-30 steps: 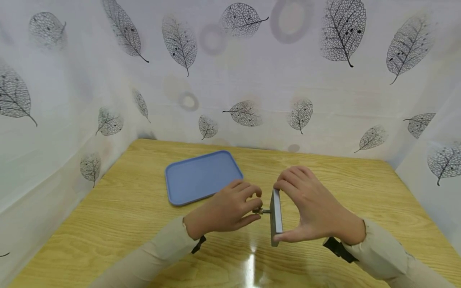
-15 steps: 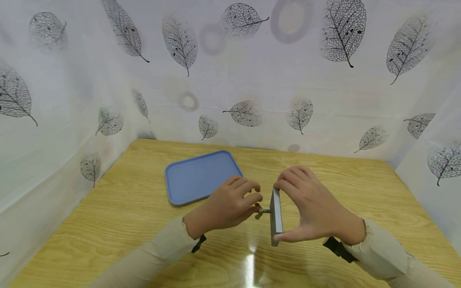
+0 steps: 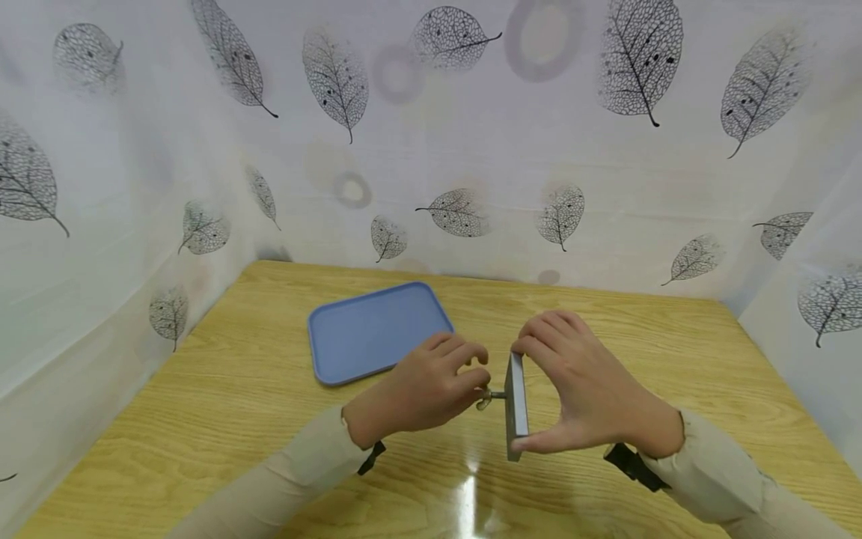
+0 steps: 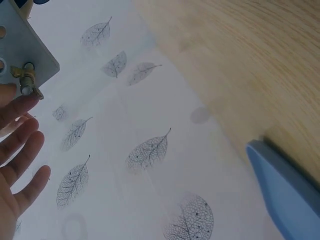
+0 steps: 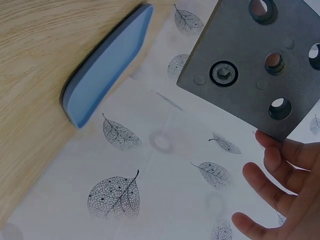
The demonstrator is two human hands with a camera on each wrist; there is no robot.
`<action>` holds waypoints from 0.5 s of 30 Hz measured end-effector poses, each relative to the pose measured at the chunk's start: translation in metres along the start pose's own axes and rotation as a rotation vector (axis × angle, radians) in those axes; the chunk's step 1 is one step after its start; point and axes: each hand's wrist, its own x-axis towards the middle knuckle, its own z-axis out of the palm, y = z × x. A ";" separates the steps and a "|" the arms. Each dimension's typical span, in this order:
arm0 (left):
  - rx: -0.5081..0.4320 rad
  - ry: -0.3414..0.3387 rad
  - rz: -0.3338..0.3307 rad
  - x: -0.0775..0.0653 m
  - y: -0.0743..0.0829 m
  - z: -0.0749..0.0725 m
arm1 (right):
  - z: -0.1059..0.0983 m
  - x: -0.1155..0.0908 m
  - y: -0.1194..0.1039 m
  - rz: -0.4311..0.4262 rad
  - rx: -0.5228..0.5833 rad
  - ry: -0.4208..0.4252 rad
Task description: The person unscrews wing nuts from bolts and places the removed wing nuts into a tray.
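A square metal plate (image 5: 245, 47) with several round holes stands on edge between a person's two hands, held up above the table (image 3: 202, 419). The right hand (image 3: 592, 382) grips it across two opposite edges, thumb on the near one and fingers on the far one, with a gap between palm and plate. A bolt (image 5: 223, 73) passes through the plate: its socket head faces the right palm, and its shank points toward the left hand, carrying a wing nut (image 4: 27, 77). The left hand (image 3: 431, 385) has a fingertip touching one wing; its thumb is too hidden to tell whether it pinches the nut. A blue tray (image 3: 373, 333) lies beyond the left hand.

The plate looks stiff, fairly heavy for its size and hard to damage, though its smooth edges could slip. Holding it by opposite edges seems best, leaving both faces free. The small nut is likely easiest to turn by its wings; the bolt might spin along with it.

Compared with half a second ago, the right hand, plate and tray stay put. The left fingers are slightly shifted, now hiding the nut's upper wing, and only the lower wing shows.
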 end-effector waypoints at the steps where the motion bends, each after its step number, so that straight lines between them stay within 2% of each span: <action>1: -0.011 -0.014 -0.002 0.000 0.000 -0.001 | 0.000 0.000 0.000 0.000 -0.001 -0.001; 9: -0.068 -0.097 0.008 -0.002 0.001 -0.003 | 0.001 0.000 0.000 -0.001 -0.005 0.003; 15: -0.048 -0.074 0.000 -0.001 0.001 -0.001 | 0.000 0.000 -0.001 -0.001 -0.005 0.002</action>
